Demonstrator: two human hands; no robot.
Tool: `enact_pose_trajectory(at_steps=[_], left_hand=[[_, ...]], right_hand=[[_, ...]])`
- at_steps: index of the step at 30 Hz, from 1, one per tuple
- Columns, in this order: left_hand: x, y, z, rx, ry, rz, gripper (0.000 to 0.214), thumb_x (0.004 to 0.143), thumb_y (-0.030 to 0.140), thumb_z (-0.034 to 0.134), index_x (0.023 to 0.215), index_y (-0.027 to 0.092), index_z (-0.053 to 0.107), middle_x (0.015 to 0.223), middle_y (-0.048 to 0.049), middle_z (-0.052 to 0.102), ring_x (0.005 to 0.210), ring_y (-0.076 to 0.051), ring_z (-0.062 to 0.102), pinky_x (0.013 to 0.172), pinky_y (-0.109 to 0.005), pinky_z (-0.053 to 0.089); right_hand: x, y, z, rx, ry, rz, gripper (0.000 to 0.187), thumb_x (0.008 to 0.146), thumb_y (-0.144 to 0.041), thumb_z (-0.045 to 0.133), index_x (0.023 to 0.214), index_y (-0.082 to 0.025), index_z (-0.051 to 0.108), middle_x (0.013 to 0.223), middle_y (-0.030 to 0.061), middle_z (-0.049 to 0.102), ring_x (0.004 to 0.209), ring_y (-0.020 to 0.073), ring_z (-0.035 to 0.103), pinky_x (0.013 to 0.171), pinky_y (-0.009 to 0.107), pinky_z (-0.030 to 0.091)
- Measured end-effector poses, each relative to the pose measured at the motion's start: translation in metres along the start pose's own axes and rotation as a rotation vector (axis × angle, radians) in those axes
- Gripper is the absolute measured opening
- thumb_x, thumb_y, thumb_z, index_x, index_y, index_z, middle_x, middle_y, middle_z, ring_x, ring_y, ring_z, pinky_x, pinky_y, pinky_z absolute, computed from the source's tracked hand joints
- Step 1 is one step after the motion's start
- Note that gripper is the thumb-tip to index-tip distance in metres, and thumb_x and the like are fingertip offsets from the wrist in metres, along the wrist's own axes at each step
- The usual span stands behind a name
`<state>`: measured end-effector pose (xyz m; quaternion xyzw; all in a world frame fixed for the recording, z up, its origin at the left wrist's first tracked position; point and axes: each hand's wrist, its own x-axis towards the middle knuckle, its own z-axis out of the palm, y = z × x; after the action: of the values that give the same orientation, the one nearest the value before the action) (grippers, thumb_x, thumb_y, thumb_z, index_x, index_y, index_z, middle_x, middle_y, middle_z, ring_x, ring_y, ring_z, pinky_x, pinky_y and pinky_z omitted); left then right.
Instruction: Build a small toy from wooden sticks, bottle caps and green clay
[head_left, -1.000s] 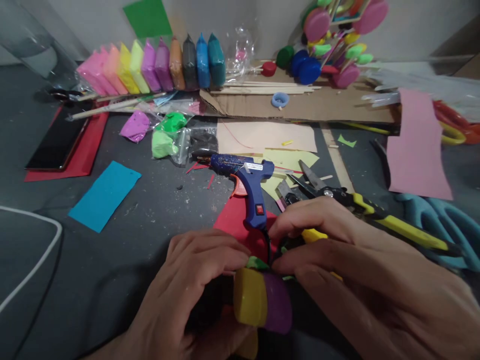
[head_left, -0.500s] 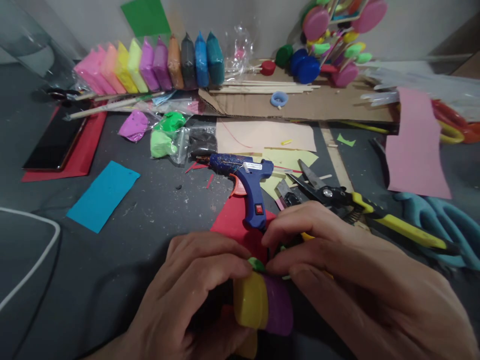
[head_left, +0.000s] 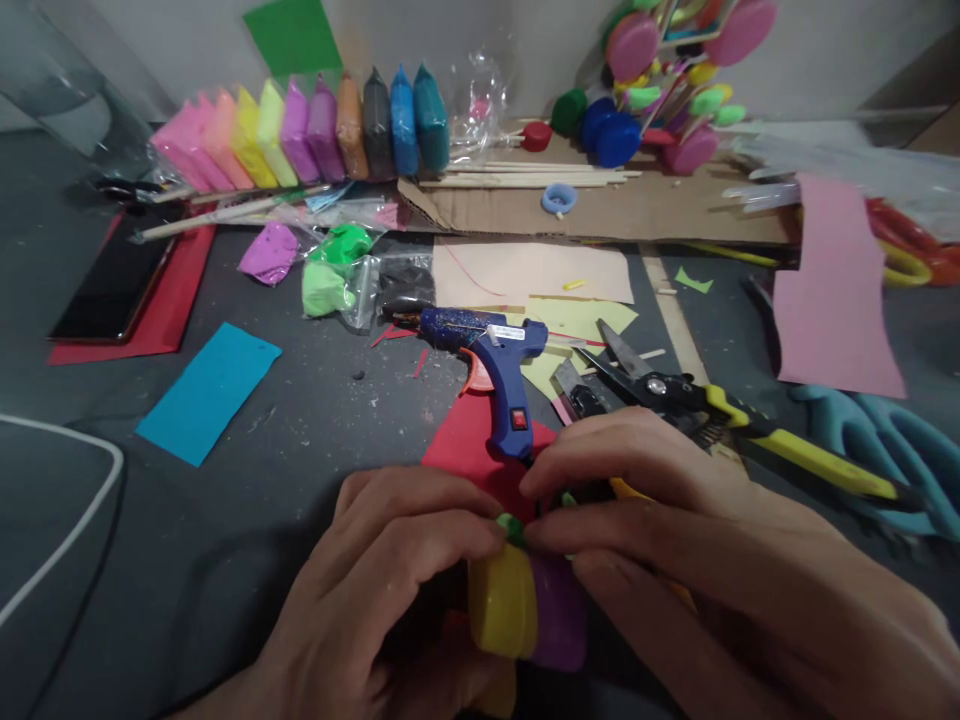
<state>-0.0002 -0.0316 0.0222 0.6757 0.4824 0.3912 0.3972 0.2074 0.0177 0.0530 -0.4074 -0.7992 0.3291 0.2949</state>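
Note:
My left hand and my right hand meet at the bottom centre, fingers curled. Between them they grip a small clay piece with a yellow half and a purple half. A green clay bit sits on its top, pinched between my left fingertips and my right fingertips. A blue glue gun lies just beyond my hands on a red sheet.
Yellow-handled pliers and teal scissors lie right. A blue sheet, a phone and bags of green clay lie left. Coloured clay packs, wooden sticks and a clay-disc model stand at the back.
My right fingers have slid a little left over the top of the clay piece, closing on the green bit. The left hand has barely moved.

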Motion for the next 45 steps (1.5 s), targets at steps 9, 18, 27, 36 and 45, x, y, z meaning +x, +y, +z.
enact_pose_trajectory(at_steps=[9, 18, 27, 36, 45], left_hand=[[-0.002, 0.003, 0.002, 0.066, 0.037, -0.025, 0.033, 0.084, 0.033, 0.073, 0.115, 0.032, 0.064, 0.118, -0.005, 0.066, 0.103, -0.024, 0.067, 0.088, -0.036, 0.058], [-0.002, 0.002, 0.001, 0.026, 0.033, -0.013, 0.04, 0.079, 0.029, 0.077, 0.116, 0.032, 0.063, 0.115, -0.0057, 0.068, 0.101, -0.025, 0.067, 0.084, -0.036, 0.059], [-0.007, -0.001, 0.005, -0.039, 0.021, -0.11, 0.06, 0.078, 0.03, 0.078, 0.132, 0.036, 0.053, 0.13, -0.0064, 0.062, 0.112, -0.028, 0.064, 0.088, -0.039, 0.059], [-0.005, 0.004, 0.0, 0.067, 0.022, -0.067, 0.07, 0.069, 0.033, 0.085, 0.129, 0.036, 0.049, 0.118, -0.0032, 0.064, 0.102, -0.025, 0.064, 0.095, -0.043, 0.054], [-0.006, 0.008, -0.01, -0.221, 0.091, -0.066, 0.057, 0.082, 0.041, 0.074, 0.134, 0.032, 0.052, 0.128, -0.007, 0.059, 0.108, -0.024, 0.063, 0.084, -0.032, 0.058]], right_hand=[[-0.002, 0.003, -0.002, 0.015, 0.033, -0.056, 0.012, 0.088, -0.023, 0.063, 0.095, -0.026, 0.073, 0.108, 0.0018, 0.069, 0.095, 0.0151, 0.067, 0.079, 0.023, 0.057], [-0.002, 0.007, -0.001, 0.008, -0.014, -0.036, 0.012, 0.091, -0.028, 0.063, 0.1, -0.029, 0.071, 0.112, 0.0015, 0.068, 0.099, 0.0173, 0.068, 0.083, 0.027, 0.058], [-0.003, 0.004, -0.006, -0.007, -0.113, 0.051, 0.05, 0.077, -0.052, 0.077, 0.121, -0.035, 0.06, 0.117, 0.0001, 0.067, 0.099, 0.0201, 0.069, 0.073, 0.023, 0.06], [-0.008, -0.005, 0.005, -0.229, -0.037, 0.003, 0.027, 0.072, -0.028, 0.08, 0.088, -0.023, 0.058, 0.08, 0.0007, 0.064, 0.062, 0.0163, 0.059, 0.051, 0.029, 0.05], [-0.015, -0.011, -0.006, -0.264, 0.0, -0.273, 0.029, 0.082, -0.027, 0.071, 0.107, -0.023, 0.058, 0.093, 0.0037, 0.071, 0.075, 0.0173, 0.069, 0.061, 0.027, 0.056]])
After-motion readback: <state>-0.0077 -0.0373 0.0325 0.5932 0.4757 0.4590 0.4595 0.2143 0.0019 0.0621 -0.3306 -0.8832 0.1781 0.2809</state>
